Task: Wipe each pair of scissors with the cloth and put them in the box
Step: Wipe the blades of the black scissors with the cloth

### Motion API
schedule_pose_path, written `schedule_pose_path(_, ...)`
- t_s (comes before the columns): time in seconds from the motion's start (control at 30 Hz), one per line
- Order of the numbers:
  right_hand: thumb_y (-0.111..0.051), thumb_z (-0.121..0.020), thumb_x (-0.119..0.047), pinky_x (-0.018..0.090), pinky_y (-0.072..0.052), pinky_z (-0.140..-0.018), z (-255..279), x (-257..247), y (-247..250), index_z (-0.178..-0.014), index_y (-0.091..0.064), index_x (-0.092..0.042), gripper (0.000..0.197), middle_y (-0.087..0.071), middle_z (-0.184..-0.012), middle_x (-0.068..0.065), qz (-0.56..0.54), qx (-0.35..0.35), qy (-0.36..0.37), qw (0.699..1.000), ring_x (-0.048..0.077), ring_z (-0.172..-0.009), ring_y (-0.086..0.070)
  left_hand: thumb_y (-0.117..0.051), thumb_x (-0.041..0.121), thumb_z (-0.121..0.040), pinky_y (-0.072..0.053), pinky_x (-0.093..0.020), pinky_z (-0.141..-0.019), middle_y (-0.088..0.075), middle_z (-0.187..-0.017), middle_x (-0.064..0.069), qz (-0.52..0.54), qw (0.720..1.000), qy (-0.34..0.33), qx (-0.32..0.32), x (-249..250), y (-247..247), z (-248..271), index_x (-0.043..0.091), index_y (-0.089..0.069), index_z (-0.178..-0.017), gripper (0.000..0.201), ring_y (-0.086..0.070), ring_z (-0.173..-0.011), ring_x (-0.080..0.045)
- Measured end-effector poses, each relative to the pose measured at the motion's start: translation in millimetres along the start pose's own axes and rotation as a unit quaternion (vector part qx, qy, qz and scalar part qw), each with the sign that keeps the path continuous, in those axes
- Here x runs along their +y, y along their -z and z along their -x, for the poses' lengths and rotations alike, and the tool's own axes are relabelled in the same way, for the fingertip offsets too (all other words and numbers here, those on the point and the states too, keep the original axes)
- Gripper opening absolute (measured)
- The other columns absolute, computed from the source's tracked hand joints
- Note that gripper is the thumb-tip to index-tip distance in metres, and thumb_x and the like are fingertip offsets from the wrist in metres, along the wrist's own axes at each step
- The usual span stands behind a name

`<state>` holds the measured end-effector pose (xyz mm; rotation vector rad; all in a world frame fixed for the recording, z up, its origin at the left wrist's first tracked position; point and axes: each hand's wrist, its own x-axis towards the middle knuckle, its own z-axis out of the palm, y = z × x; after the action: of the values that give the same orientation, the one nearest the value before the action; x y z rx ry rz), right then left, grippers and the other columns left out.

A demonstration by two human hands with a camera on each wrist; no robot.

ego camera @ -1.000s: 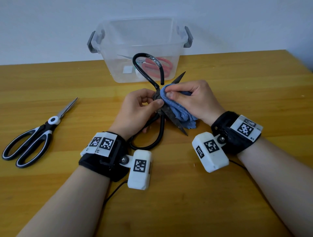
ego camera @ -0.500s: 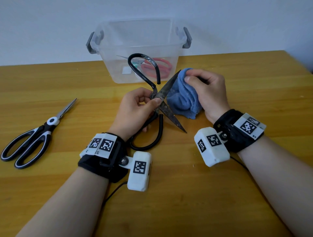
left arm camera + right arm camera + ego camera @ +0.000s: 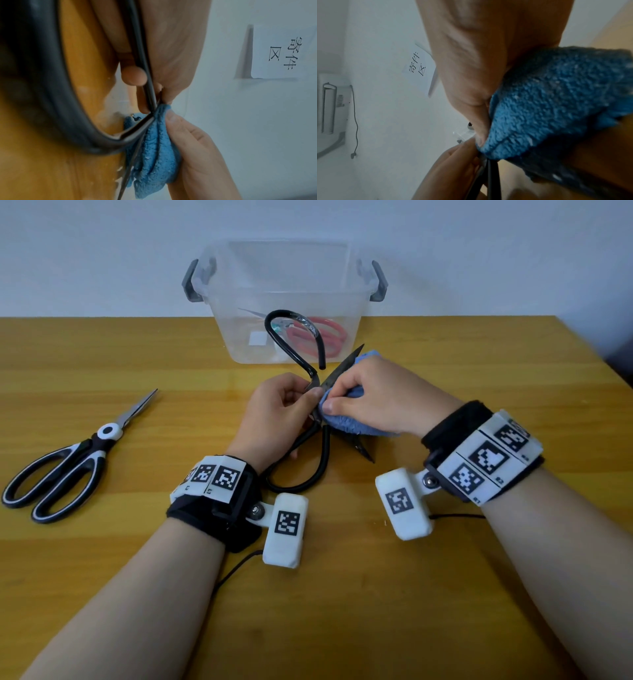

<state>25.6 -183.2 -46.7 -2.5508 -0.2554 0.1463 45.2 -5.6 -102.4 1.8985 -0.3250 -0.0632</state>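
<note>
Black iron scissors [image 3: 318, 392] stood open above the table, blades crossed, a blue cloth [image 3: 349, 426] folded over one blade. Black-and-white scissors [image 3: 68, 460] lay closed at far left. The clear box [image 3: 363, 302] behind held red-handled scissors [image 3: 329, 337]

Three pairs of scissors show. One, the black scissors [image 3: 322, 440], is pinched at its pivot by the left hand [image 3: 277, 412]. One, the white-handled scissors [image 3: 72, 463], lies well to the left of that grip. One, the red scissors [image 3: 318, 337], lies beyond the grip inside the box [image 3: 356, 313]; whether more lie in there cannot be told. There is one box. One cloth [image 3: 349, 426] sits in the right hand [image 3: 380, 398], just right of the pinch. Two hands, two wristbands.
</note>
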Motion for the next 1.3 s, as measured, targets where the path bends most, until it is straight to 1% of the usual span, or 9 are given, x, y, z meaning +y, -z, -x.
schedule_pose_path(0.17,-0.071,-0.09,-0.047,0.031,-0.041,-0.061,-1.3,-6.0,7.5,-0.08,-0.077,-0.03,0.021,-0.074,-0.088,0.017,0.033,-0.081,-0.043,0.995,0.023,-0.065,-0.059,-0.059,0.026,-0.105,-0.035,-0.024,-0.031,-0.061,-0.069,-0.006,-0.01,1.0,-0.005,-0.002,0.6,0.9,1.2,0.005,-0.064,-0.099,0.023,-0.049,-0.032,-0.018)
schedule_pose_path(0.33,-0.073,-0.088,-0.049,0.034,-0.051,-0.086,4.7,-4.3,14.8,-0.08,-0.076,-0.033,0.018,-0.073,-0.098,-0.009,0.086,-0.161,-0.107,0.977,0.014,-0.096,-0.066,-0.059,0.025,-0.104,-0.035,-0.023,-0.03,-0.061,-0.07,-0.005,0.001,1.0,0.002,0.001,1.6,-0.3,1.9,0.003,-0.064,-0.1,0.022,-0.047,-0.031,-0.011)
schedule_pose_path(0.43,-0.075,-0.085,-0.046,0.042,-0.055,-0.088,7.3,-3.0,15.1,-0.092,-0.08,-0.015,0.032,-0.076,-0.102,0.008,0.168,-0.217,-0.123,0.954,0.025,-0.096,-0.071,-0.06,0.024,-0.104,-0.037,-0.022,-0.029,-0.06,-0.073,-0.007,0.007,1.0,0.002,0.003,2.9,-0.6,1.5,0.003,-0.064,-0.103,0.022,-0.05,-0.034,-0.006)
schedule_pose_path(0.5,-0.075,-0.085,-0.046,0.042,-0.057,-0.085,10.4,-3.6,18.9,-0.087,-0.081,-0.018,0.028,-0.077,-0.097,0.004,0.179,-0.239,-0.12,0.947,0.023,-0.092,-0.072,-0.061,0.025,-0.104,-0.037,-0.023,-0.029,-0.06,-0.074,-0.008,0.01,1.0,0.002,0.004,2.5,-0.2,1.1,0.004,-0.063,-0.102,0.021,-0.049,-0.033,-0.008)
schedule_pose_path(0.63,-0.074,-0.088,-0.046,0.029,-0.049,-0.081,13.0,-9.4,31.6,-0.077,-0.078,-0.032,0.018,-0.073,-0.089,-0.017,0.04,-0.112,-0.105,0.987,0.004,-0.091,-0.064,-0.062,0.025,-0.103,-0.038,-0.024,-0.03,-0.061,-0.072,-0.009,0.022,1.0,0.001,0.003,0.7,-0.5,0.0,0.004,-0.063,-0.1,0.021,-0.048,-0.034,-0.012)
schedule_pose_path(0.73,-0.075,-0.087,-0.044,0.022,-0.041,-0.065,4.8,-13.9,27.4,-0.08,-0.079,-0.03,0.017,-0.072,-0.087,-0.015,-0.02,-0.008,-0.098,0.995,0.0,-0.083,-0.063,-0.063,0.027,-0.103,-0.038,-0.024,-0.03,-0.064,-0.079,-0.019,0.011,1.0,-0.005,0.004,0.0,0.0,-0.6,0.005,-0.063,-0.1,0.023,-0.049,-0.034,-0.014)
schedule_pose_path(0.93,-0.073,-0.089,-0.034,0.023,-0.027,-0.045,-6.6,-21.1,7.8,-0.088,-0.077,-0.004,0.03,-0.046,-0.058,0.004,0.033,-0.027,-0.1,0.994,0.014,-0.045,-0.037,-0.061,0.033,-0.103,-0.038,-0.026,-0.03,-0.062,-0.074,-0.006,-0.012,1.0,-0.009,0.003,1.1,0.1,0.4,0.011,-0.061,-0.094,0.025,-0.051,-0.033,-0.018)
schedule_pose_path(1.03,-0.071,-0.09,-0.033,0.026,-0.025,-0.048,-9.6,-26.2,8.4,-0.097,-0.073,0.004,0.038,-0.039,-0.054,0.001,0.077,-0.055,-0.113,0.989,0.017,-0.046,-0.033,-0.059,0.029,-0.104,-0.035,-0.025,-0.03,-0.062,-0.073,-0.004,-0.03,0.999,-0.01,0.0,-0.2,0.2,0.4,0.007,-0.061,-0.097,0.023,-0.052,-0.032,-0.018)
schedule_pose_path(1.3,-0.074,-0.087,-0.04,0.03,-0.04,-0.063,-8.5,-24.9,12.1,-0.094,-0.076,-0.005,0.036,-0.062,-0.073,0.007,0.155,-0.131,-0.111,0.973,0.021,-0.068,-0.055,-0.06,0.026,-0.104,-0.036,-0.024,-0.029,-0.062,-0.071,-0.003,-0.027,1.0,-0.009,-0.005,0.2,-0.8,1.2,0.002,-0.062,-0.1,0.024,-0.05,-0.031,-0.013)
